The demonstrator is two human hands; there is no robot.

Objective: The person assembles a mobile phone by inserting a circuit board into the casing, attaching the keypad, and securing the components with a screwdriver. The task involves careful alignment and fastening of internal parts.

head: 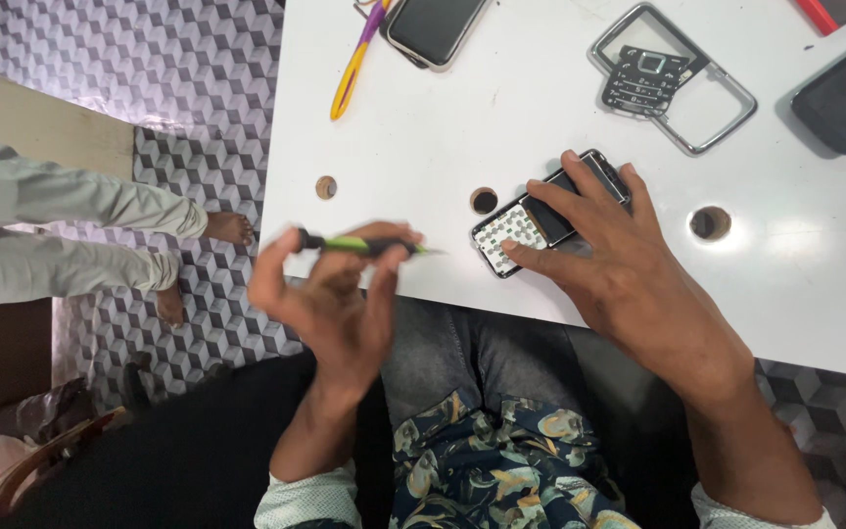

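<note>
Your right hand [629,274] is pinning the stripped phone [548,211] flat near the white table [540,118] edge, left hand [330,294] pinching the green screwdriver [359,244]; phone looks light, rigid, fragile at the bare keypad, so hold its side rails.

White worktop [540,88] with round holes, opened keypad phone [540,220], silver metal frame [682,83], black keypad [643,80], yellow-purple tool [352,71], black phones [433,27].
</note>
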